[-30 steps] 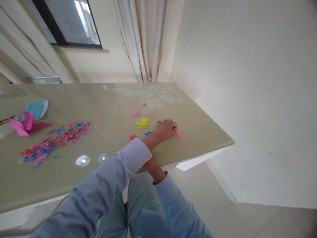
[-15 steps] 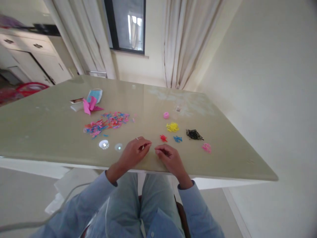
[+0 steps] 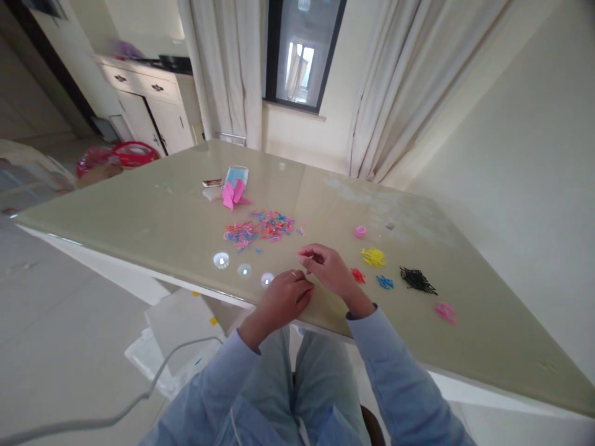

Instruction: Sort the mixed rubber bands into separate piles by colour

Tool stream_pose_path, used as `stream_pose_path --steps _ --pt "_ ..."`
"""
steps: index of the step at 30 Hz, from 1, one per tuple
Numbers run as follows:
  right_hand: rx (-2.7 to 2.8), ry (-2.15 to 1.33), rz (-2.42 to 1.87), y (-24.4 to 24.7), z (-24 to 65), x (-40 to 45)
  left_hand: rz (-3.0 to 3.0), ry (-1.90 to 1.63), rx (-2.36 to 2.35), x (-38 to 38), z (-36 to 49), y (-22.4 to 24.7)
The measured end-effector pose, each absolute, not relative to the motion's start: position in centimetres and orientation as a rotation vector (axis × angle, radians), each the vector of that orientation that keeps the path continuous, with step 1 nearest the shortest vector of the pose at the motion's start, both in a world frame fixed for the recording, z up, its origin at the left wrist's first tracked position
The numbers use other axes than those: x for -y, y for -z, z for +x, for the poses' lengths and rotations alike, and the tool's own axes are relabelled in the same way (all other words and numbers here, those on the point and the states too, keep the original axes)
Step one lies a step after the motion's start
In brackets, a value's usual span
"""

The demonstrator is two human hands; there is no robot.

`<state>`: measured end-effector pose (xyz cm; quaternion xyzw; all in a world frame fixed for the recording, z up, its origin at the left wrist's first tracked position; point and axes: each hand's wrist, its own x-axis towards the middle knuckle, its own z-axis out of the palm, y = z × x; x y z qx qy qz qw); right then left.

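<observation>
My left hand rests near the table's front edge with its fingers curled closed; whatever they may hold is hidden. Just above and right of it is my right hand, thumb and fingers brought together, pointing left; I cannot make out anything between them. Beyond the hands lies a mixed heap of small thin pink, blue and red pieces. To the right are sorted piles of similar pieces: red, yellow, blue, black and pink.
A small pink ring-like object sits behind the yellow pile. Farther left are a folded pink paper shape and a blue face mask. The glossy table ends at a wall on the right. A cable hangs lower left.
The view has turned left, so things on the table appear farther right. My right hand has moved left, over beside my left hand and toward the mixed heap.
</observation>
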<state>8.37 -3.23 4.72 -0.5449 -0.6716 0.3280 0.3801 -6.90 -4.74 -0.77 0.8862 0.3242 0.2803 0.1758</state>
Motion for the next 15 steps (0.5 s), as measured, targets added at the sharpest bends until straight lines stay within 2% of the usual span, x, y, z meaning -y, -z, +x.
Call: stream_pose_path --steps 7,15 --pt "2.340 -0.672 -1.351 -3.6 2.7 -4.4 2.574 -0.684 -0.817 4.5 -7.6 0.0" --pt "2.353 -0.658 -1.350 -2.8 0.8 -6.4 2.571 -0.669 -0.796 4.2 -7.6 0.0"
